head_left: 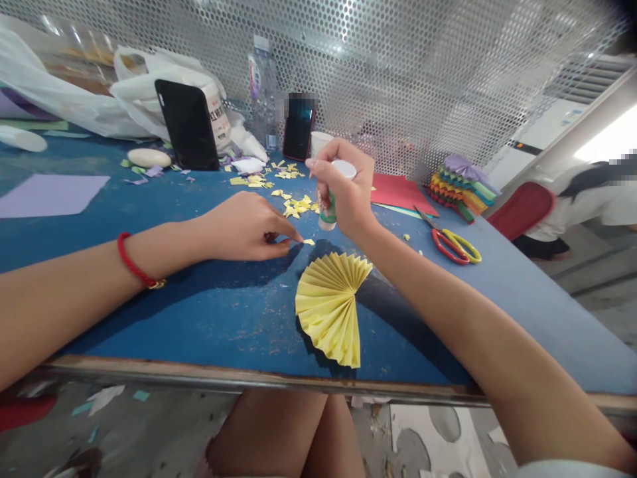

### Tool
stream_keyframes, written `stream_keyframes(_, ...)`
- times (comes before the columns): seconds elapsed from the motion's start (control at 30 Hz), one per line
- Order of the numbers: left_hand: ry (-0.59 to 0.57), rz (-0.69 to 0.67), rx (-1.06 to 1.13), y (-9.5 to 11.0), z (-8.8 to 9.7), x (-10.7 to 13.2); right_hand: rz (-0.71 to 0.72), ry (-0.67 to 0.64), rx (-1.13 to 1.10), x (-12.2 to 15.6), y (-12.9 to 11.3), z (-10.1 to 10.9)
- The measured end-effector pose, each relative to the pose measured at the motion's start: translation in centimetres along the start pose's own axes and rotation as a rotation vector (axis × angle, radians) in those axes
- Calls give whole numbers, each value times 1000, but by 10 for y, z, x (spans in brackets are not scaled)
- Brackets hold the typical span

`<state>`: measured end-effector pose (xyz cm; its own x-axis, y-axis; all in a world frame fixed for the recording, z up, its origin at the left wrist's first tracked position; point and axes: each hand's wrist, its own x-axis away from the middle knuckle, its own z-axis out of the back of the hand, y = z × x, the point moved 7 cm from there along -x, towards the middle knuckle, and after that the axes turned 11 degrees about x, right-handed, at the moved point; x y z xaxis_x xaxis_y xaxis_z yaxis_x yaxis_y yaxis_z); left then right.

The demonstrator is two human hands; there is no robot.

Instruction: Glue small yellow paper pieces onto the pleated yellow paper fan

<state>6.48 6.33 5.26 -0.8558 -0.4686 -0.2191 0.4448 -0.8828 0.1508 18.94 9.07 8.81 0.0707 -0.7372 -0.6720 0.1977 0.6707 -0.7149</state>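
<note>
Beneath the near edge of the blue desk (213,318), whose paint is scuffed and specked, a grey floor (164,425) is littered with paper offcuts. Near the middle of that edge, a pleated yellow paper fan (328,305) is laid, spread to roughly a half circle. Beyond it, a small yellow scrap (309,242) is met by the left hand (246,229)'s forefinger; whether it is pinched cannot be told. A green-and-white tube (328,216) is gripped upright in the right hand (355,189), above the desk. Toward the right edge, scissors (450,247) are left with blades parted; near the left edge, a purple sheet (52,194) is seen. Farther back, yellow scraps (298,206) are scattered, and a folded rainbow stack (458,189) is set by the far right corner. Along the far edge, two phones (186,126) are propped beside a bottle (263,93), backed by a perforated metal panel (413,79). Past the right edge, a red chair (525,209) and a person in white (587,206) are glimpsed.
</note>
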Motion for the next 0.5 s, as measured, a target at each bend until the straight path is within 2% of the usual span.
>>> stream_keyframes(0.1,-2,1,4,0,-1,0,-4,15,-54,0,-1,-2)
stream_keyframes(0.33,-20,-10,-58,3,-1,-2,-76,-152,-25,11,9,-29)
stream_keyframes(0.5,18,-40,-72,-1,-1,-1,-46,-168,-56,14,8,-31)
